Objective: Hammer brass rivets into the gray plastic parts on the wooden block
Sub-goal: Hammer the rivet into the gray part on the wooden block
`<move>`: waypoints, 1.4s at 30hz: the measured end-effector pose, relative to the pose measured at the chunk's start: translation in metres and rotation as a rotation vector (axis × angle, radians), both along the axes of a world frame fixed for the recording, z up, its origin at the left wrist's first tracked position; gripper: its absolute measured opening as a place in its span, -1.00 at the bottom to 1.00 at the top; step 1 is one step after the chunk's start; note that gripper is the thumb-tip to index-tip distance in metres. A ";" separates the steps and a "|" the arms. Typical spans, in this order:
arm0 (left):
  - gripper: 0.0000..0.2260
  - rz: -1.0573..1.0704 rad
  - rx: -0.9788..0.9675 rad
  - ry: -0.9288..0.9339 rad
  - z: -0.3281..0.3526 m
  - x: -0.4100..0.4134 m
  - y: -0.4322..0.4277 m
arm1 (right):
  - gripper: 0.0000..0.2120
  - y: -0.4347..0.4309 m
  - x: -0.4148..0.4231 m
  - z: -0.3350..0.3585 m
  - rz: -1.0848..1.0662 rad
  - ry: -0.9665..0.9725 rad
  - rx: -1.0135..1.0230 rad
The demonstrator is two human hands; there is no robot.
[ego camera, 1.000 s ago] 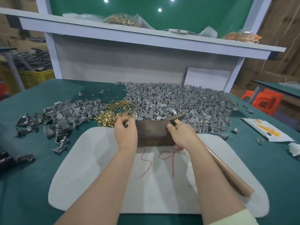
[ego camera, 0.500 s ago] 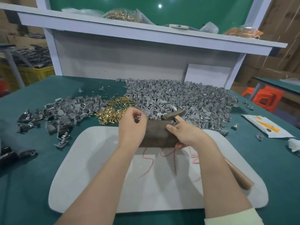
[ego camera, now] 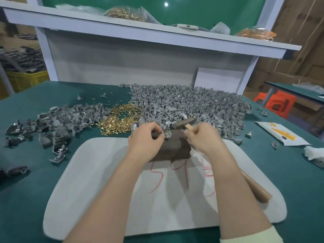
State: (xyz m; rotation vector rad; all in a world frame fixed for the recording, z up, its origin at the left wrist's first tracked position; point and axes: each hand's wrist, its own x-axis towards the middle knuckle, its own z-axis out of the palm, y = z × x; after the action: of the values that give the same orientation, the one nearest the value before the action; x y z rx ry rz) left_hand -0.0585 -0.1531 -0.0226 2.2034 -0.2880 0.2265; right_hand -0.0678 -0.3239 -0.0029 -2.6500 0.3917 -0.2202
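A dark wooden block point(ego camera: 175, 148) stands on a white mat point(ego camera: 98, 172) in front of me. My left hand point(ego camera: 145, 137) pinches a gray plastic part point(ego camera: 165, 133) with a brass rivet in it on the block's top. My right hand point(ego camera: 201, 137) grips a hammer close under its head point(ego camera: 184, 123); the wooden handle's end point(ego camera: 256, 188) sticks out past my right forearm. The hammer head hangs just above and right of the part. Loose brass rivets point(ego camera: 121, 120) lie in a heap behind the block, to the left.
A big pile of gray parts point(ego camera: 192, 104) covers the table's back right. A smaller, darker pile point(ego camera: 57, 123) lies at the left. A white shelf point(ego camera: 140, 32) rises behind. A printed packet point(ego camera: 278, 134) and crumpled paper point(ego camera: 313, 153) lie at the right.
My left hand moved right along the block's top and now pinches a part there. The hammer head came in closer over the block. The view dipped slightly.
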 end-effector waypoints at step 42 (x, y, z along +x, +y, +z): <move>-0.86 0.256 -0.136 -0.001 -0.005 0.001 0.002 | -0.56 0.022 -0.042 0.030 0.457 -0.280 0.128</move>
State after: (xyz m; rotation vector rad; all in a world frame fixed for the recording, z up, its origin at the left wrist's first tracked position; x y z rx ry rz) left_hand -0.0579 -0.1515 -0.0277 2.1020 0.0106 0.3767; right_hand -0.1100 -0.3020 0.0271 -2.4538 -0.2797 -0.3950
